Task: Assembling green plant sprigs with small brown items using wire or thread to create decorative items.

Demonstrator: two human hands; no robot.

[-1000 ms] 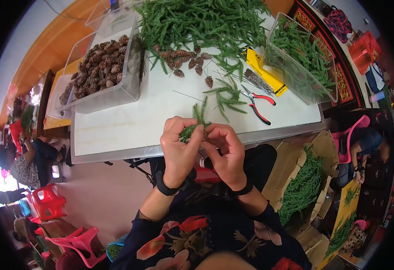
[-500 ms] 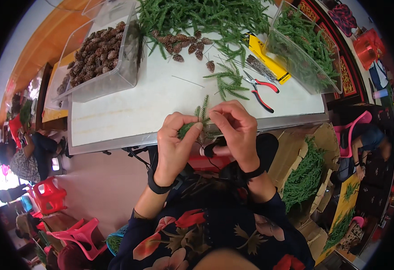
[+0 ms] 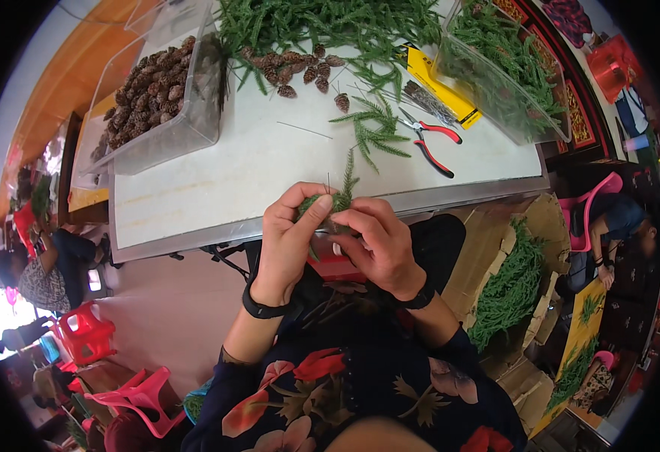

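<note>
Just past the table's near edge, my left hand (image 3: 292, 233) is closed, thumb and forefinger pinching a small green artificial pine sprig (image 3: 349, 181). One tip of the sprig points away from me, and a thin wire end sticks up beside my left thumb. My right hand (image 3: 381, 245) is curled against the lower part of the sprig, its fingers pinched; what lies between them is mostly hidden. Beyond my hands on the white table (image 3: 217, 181) lie several loose sprigs (image 3: 375, 128), a straight wire (image 3: 305, 130) and red-and-black-handled pliers (image 3: 429, 143).
A clear bin of pine cones (image 3: 149, 98) stands at left, loose cones (image 3: 300, 68) and a green sprig pile (image 3: 330, 26) at the back. At right are a yellow packet (image 3: 439, 87), a bin of sprigs (image 3: 507, 68) and a cardboard box (image 3: 507, 294). Other people sit on both sides.
My right hand has moved down and toward me, from beside the sprig's top to its lower part. My left hand keeps its pinch. The table has shifted slightly up and left in view.
</note>
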